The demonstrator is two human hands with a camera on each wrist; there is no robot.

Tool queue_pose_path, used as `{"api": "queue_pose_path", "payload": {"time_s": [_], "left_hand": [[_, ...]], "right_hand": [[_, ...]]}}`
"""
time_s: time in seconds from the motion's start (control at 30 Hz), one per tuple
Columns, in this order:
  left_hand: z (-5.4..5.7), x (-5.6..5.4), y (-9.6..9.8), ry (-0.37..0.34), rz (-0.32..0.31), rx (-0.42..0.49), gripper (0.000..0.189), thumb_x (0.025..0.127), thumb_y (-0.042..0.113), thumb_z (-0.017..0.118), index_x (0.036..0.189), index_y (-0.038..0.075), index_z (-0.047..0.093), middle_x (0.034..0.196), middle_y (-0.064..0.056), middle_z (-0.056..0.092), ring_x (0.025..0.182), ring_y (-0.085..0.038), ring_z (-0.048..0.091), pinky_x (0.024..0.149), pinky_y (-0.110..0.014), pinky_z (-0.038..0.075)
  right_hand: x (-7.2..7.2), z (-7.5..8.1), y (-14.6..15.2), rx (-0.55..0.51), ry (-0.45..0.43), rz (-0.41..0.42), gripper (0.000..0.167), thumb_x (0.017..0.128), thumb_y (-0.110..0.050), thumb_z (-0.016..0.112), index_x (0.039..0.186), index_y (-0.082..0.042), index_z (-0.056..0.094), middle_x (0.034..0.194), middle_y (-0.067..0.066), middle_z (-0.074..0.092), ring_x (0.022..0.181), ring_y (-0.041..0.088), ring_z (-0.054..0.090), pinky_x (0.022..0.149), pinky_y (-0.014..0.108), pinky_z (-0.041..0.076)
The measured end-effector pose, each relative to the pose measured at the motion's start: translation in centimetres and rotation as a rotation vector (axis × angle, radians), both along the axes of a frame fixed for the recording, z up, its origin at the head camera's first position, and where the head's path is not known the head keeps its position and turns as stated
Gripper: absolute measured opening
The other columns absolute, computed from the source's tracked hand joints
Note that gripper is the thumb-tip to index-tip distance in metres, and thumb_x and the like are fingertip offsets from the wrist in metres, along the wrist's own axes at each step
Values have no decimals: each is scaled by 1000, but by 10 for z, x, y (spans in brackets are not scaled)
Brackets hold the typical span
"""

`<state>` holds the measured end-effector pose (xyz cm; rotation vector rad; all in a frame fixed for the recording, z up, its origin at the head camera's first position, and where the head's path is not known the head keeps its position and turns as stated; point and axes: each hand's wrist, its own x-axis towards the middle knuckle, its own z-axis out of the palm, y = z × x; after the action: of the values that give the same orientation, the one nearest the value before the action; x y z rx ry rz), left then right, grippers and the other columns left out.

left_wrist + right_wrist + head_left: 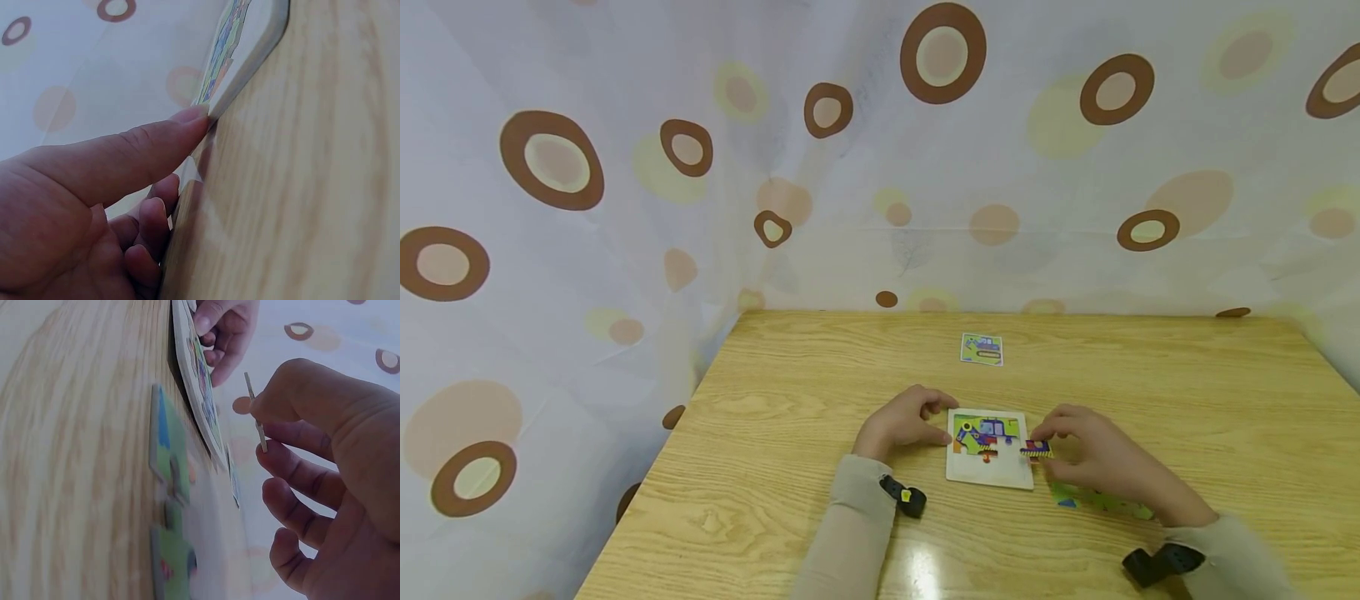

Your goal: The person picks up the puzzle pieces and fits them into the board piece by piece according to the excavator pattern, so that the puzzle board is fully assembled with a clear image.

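A white puzzle board lies on the table, its upper part filled with pieces picturing a purple and green digger. My left hand holds the board's left side, the thumb at the edge and the index finger by the upper left corner. In the left wrist view, that thumb meets the rim while the other fingers curl below it. Between thumb and fingertips, my right hand pinches a puzzle piece, purple with a striped band, at the board's right edge. The right wrist view shows this piece edge-on, raised off the table.
Loose green puzzle pieces lie under and beside my right hand; one has a blue corner. Farther back on the wooden table is a small picture card of the digger. A spotted curtain hangs behind the table.
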<state>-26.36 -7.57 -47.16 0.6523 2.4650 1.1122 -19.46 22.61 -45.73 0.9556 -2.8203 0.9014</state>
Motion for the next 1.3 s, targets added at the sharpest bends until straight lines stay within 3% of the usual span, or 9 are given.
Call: {"api": "queue_pose_path", "payload": {"time_s": [0.27, 0.47, 0.8, 0.97, 1.3], "left_hand": [[-1, 0, 0, 4, 3, -4, 45, 83, 14, 82, 126, 16, 68, 100, 1, 56, 87, -12, 44, 78, -26, 39], [-1, 0, 0, 9, 3, -4, 45, 83, 14, 82, 126, 16, 68, 101, 1, 56, 87, -12, 44, 78, -26, 40], [-2, -1, 0, 10, -2, -5, 45, 83, 15, 82, 126, 17, 68, 102, 1, 56, 89, -13, 45, 79, -27, 40], [-1, -1, 0, 9, -9, -4, 46, 83, 14, 81, 127, 16, 68, 102, 0, 56, 89, -13, 45, 79, -26, 40], [0, 0, 0, -7, 11, 6, 46, 82, 12, 82, 126, 15, 68, 104, 2, 57, 94, -13, 47, 83, -26, 41]], "right_hand": [[-4, -2, -17, -21, -30, 7, 22, 82, -13, 80, 104, -17, 75, 103, -7, 63, 95, 18, 60, 80, 42, 52], [-7, -6, -26, -17, -64, 4, 23, 82, -13, 80, 105, -14, 75, 103, -6, 63, 93, 17, 59, 80, 39, 51], [-13, -6, -35, -7, -128, 32, 21, 84, -9, 75, 106, -12, 77, 92, -6, 60, 72, 10, 48, 62, 27, 42], [-14, -7, -36, 0, -127, 35, 21, 86, -10, 74, 107, -11, 76, 91, -5, 59, 67, 9, 47, 58, 26, 41], [-13, -6, -38, 52, -72, -9, 20, 84, -10, 76, 104, -11, 76, 97, -2, 60, 76, 11, 49, 63, 28, 42]]}}
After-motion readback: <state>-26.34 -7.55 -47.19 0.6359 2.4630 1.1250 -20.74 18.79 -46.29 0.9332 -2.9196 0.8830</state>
